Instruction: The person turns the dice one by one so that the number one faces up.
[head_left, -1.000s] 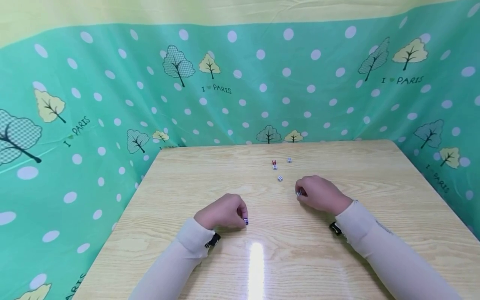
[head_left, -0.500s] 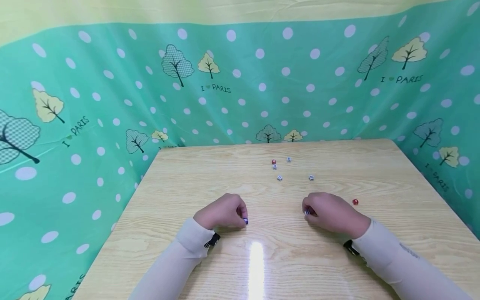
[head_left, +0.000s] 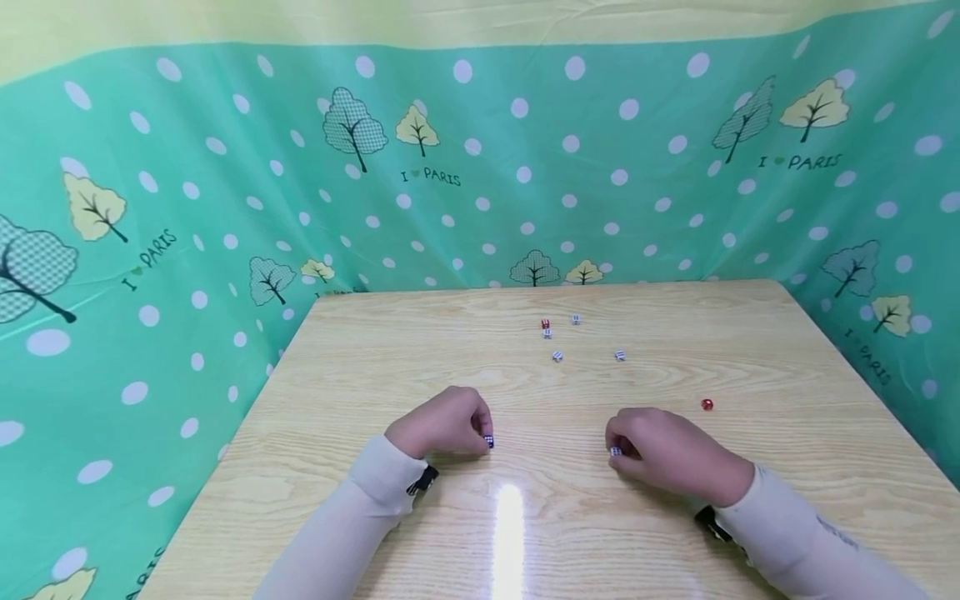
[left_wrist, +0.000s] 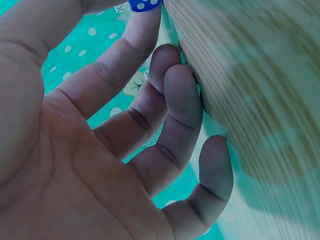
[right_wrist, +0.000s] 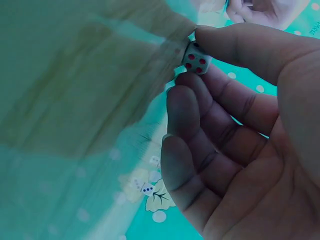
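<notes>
Blue die (head_left: pixel 489 442): in the left hand, low over the near half of the surface; white pips; cut by the top edge of the left wrist view.
Left hand (head_left: pixel 442 423): gripping; thumb and index finger nearly closed, pinching the blue die at their tips. Other three fingers loosely bent, slightly spread, tips close to the surface.
Pale die (head_left: pixel 616 452): in the right hand, roughly level with the blue die and well apart from it; one face shows four red pips in the right wrist view.
Right hand (head_left: pixel 671 450): gripping; thumb tip on one side of the pale die, fingertips on the other. Remaining fingers curled in toward the palm, lying side by side.
Die-to-surface contact: cannot tell for either held die.
Small red piece (head_left: pixel 707 404): on the surface, beyond the right hand and toward its outer side; shape too small to read.
Loose white dice: one (head_left: pixel 620 355) beyond the right hand; a second (head_left: pixel 557 356) left of it; a third (head_left: pixel 576 319) farther back.
Far pair: red die (head_left: pixel 545 323) directly behind a fourth white die (head_left: pixel 547 333); contact uncertain.
Surface (head_left: pixel 375 350): light wood grain, bright light streak (head_left: pixel 508 542) near the front.
Sleeves: pale, left (head_left: pixel 337 525) and right (head_left: pixel 810 542); black item at each cuff.
Backdrop: green cloth (head_left: pixel 450 108), white dots, printed trees, "PARIS" lettering.
</notes>
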